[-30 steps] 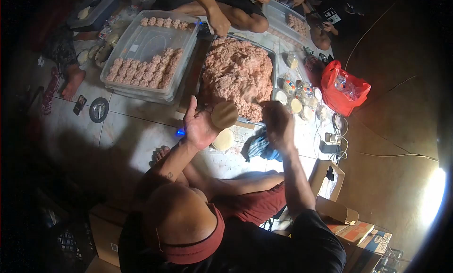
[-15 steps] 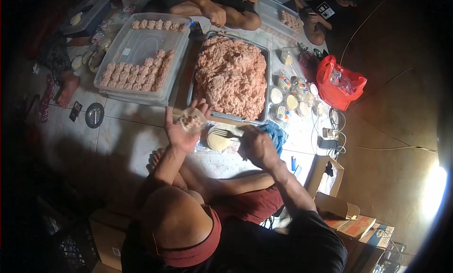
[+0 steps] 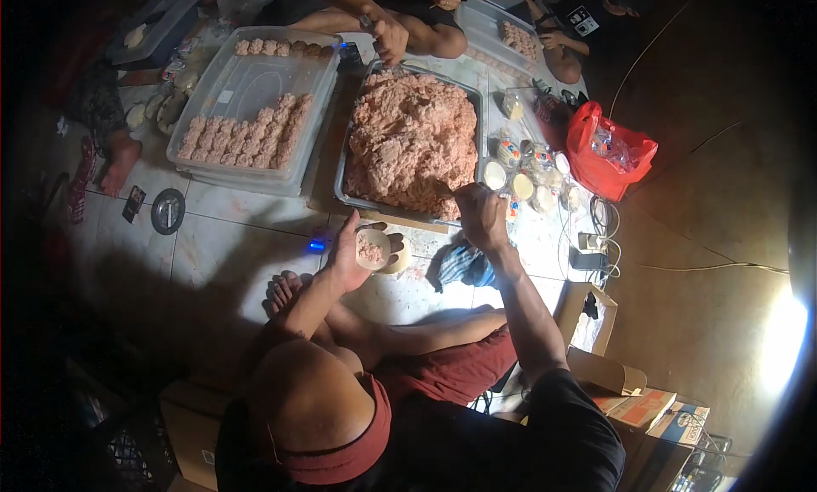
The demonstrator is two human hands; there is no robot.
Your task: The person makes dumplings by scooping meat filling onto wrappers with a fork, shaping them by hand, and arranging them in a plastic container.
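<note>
My left hand (image 3: 347, 260) holds a round dumpling wrapper (image 3: 374, 260) on its palm and fingers, with a little pink minced meat on it. Behind the fingers, a stack of pale wrappers (image 3: 398, 260) is partly hidden. My right hand (image 3: 482, 218) is closed round a fork (image 3: 444, 190), whose tines reach into the near right part of the minced meat (image 3: 413, 139). The meat is heaped in a large metal tray (image 3: 340, 173). A blue striped cloth (image 3: 466, 266) lies below my right hand.
Left of the tray, a plastic container (image 3: 242, 82) holds rows of filled dumplings. Wrapper packs (image 3: 522, 185) and a red plastic bag (image 3: 608, 156) lie to the right. Across the tray is a co-worker's hand (image 3: 390, 39). Cables and cardboard boxes (image 3: 651, 411) line the right side.
My right hand has moved up with the fork, from above the wrapper stack to the meat. My left hand has lowered slightly with its wrapper. The co-worker's hand has shifted a little.
</note>
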